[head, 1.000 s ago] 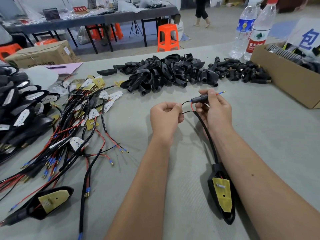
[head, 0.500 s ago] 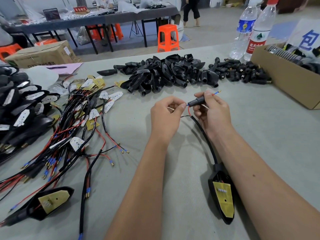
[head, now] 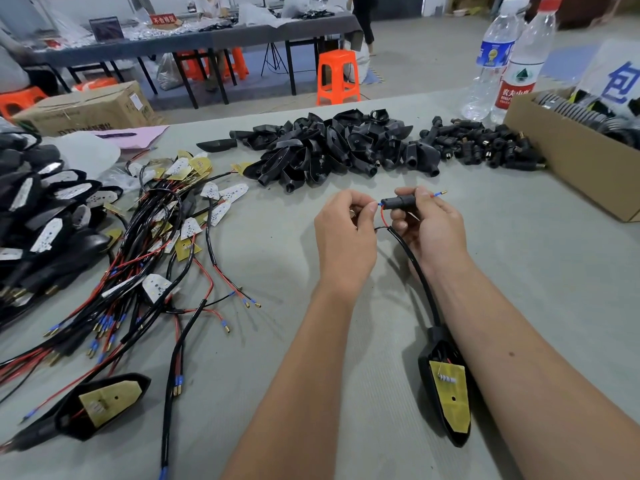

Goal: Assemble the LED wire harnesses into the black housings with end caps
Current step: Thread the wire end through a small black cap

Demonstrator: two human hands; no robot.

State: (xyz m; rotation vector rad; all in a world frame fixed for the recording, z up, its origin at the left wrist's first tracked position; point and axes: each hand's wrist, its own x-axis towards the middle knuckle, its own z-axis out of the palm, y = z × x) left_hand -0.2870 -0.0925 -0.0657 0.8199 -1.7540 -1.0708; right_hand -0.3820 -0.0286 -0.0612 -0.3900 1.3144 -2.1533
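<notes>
Right hand (head: 431,225) closed around a small black end cap (head: 401,203), held above the bench (head: 519,271); one terminal tip (head: 439,193) already protrudes past the cap's far end. Left hand (head: 346,226) pinches the blue-sleeved wire (head: 380,204) right at the cap mouth. Cable (head: 420,282) trails down to the black housing (head: 446,393) lying by the right forearm. Risk: the thin red lead (head: 383,216) could kink or the terminal snag at the bore if pushed off-axis.
</notes>
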